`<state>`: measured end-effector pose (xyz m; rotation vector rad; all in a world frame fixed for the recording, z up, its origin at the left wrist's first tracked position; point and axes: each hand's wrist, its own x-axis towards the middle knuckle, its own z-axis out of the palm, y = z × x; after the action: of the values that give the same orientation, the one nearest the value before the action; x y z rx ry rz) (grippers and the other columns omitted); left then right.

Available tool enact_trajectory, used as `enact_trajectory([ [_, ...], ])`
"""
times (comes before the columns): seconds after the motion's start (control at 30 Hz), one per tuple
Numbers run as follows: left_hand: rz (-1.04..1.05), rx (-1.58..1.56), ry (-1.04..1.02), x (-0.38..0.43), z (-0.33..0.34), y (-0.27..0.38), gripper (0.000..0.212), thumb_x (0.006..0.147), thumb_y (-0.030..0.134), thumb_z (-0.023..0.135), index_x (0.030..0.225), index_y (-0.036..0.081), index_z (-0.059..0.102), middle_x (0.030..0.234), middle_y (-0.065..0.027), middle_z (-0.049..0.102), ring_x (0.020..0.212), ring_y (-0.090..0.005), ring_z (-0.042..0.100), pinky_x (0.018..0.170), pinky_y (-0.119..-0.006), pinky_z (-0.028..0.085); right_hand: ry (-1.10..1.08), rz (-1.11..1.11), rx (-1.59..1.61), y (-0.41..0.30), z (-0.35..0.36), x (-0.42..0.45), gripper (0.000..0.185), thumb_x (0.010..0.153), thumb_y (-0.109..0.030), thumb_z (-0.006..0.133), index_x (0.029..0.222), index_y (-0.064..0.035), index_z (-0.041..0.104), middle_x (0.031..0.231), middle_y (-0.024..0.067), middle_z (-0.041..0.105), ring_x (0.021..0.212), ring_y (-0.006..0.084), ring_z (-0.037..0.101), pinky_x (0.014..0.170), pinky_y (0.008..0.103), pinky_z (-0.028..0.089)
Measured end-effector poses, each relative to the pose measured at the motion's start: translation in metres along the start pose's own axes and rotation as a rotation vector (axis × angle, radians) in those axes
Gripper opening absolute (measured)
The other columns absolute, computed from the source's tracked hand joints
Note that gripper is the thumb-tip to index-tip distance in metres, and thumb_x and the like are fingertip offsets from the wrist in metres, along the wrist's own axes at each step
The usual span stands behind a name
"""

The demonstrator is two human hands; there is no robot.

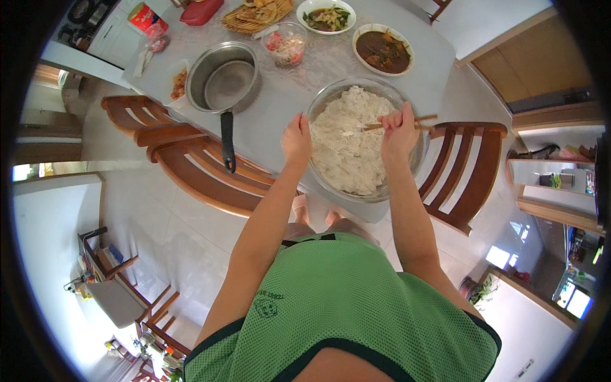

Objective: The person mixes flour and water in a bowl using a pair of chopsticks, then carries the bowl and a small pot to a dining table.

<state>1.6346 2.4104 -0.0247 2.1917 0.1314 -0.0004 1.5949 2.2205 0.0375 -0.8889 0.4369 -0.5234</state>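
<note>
A large metal bowl (328, 90) stands near the table's edge, filled with a shaggy, whitish flour dough (348, 148). At its left rim is my left hand (297, 138), fingers closed on the rim. My right hand (399, 133) grips a pair of wooden chopsticks (425, 118) over the right part of the bowl; their tips point left into the dough, and their other ends stick out beyond the right rim. To the left stands a steel saucepan (229, 81) with a black handle that reaches over the table's edge.
On the table (281, 105) stand a bowl of dark stew (384, 51), a plate of greens (329, 19), a clear plastic tub (289, 45), a container of brownish food (179, 86) and a red can (147, 20). Wooden chairs (210, 176) flank the table edge, one (465, 172) right of the bowl.
</note>
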Motion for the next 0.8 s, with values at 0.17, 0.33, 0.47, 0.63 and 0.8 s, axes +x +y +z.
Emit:
enact_trajectory([
  [0.17, 0.014, -0.036, -0.031, 0.001, -0.001, -0.001, 0.031, 0.090, 0.027, 0.043, 0.103, 0.002, 0.058, 0.092, -0.0189, 0.061, 0.084, -0.0368, 0.058, 0.073, -0.042, 0.045, 0.186, -0.138, 0.005, -0.004, 0.037, 0.055, 0.040, 0.089, -0.023, 0.050, 0.057, -0.0118, 0.029, 0.052, -0.0031, 0.029, 0.044, 0.0093, 0.023, 0.045, 0.0280, 0.030],
  [0.33, 0.047, -0.039, -0.023, -0.001, 0.001, 0.004, 0.030, 0.090, 0.025, 0.044, 0.103, 0.001, 0.058, 0.092, -0.0193, 0.061, 0.084, -0.0371, 0.058, 0.073, -0.041, 0.045, 0.077, -0.067, -0.180, 0.069, 0.081, 0.039, 0.033, 0.085, -0.018, 0.052, 0.056, -0.0075, 0.041, 0.050, -0.0033, 0.033, 0.045, 0.0098, 0.033, 0.044, 0.0271, 0.029],
  [0.47, 0.013, -0.112, -0.004, 0.000, 0.002, -0.012, 0.032, 0.089, 0.024, 0.045, 0.104, -0.002, 0.057, 0.091, -0.0209, 0.061, 0.083, -0.0373, 0.058, 0.071, -0.041, 0.046, -0.345, -0.130, -0.487, 0.065, 0.071, -0.047, 0.037, 0.084, -0.020, 0.053, 0.054, -0.0019, 0.043, 0.051, -0.0010, 0.044, 0.047, 0.0105, 0.039, 0.045, 0.0281, 0.032],
  [0.63, -0.057, -0.086, -0.086, 0.002, -0.004, 0.002, 0.032, 0.087, 0.022, 0.050, 0.105, -0.003, 0.056, 0.088, -0.0215, 0.061, 0.080, -0.0344, 0.060, 0.070, -0.038, 0.046, -0.357, 0.028, -0.644, 0.061, 0.098, 0.032, 0.039, 0.082, -0.030, 0.059, 0.056, -0.0024, 0.050, 0.052, -0.0017, 0.044, 0.050, 0.0091, 0.040, 0.046, 0.0279, 0.032],
  [0.8, 0.000, -0.109, 0.002, -0.002, -0.002, 0.000, 0.031, 0.084, 0.019, 0.055, 0.105, -0.003, 0.057, 0.083, -0.0205, 0.062, 0.074, -0.0302, 0.060, 0.068, -0.034, 0.046, -0.022, -0.266, -0.490, 0.040, 0.042, 0.154, 0.031, 0.081, -0.030, 0.060, 0.066, -0.0032, 0.056, 0.056, -0.0008, 0.047, 0.051, 0.0095, 0.041, 0.045, 0.0284, 0.032],
])
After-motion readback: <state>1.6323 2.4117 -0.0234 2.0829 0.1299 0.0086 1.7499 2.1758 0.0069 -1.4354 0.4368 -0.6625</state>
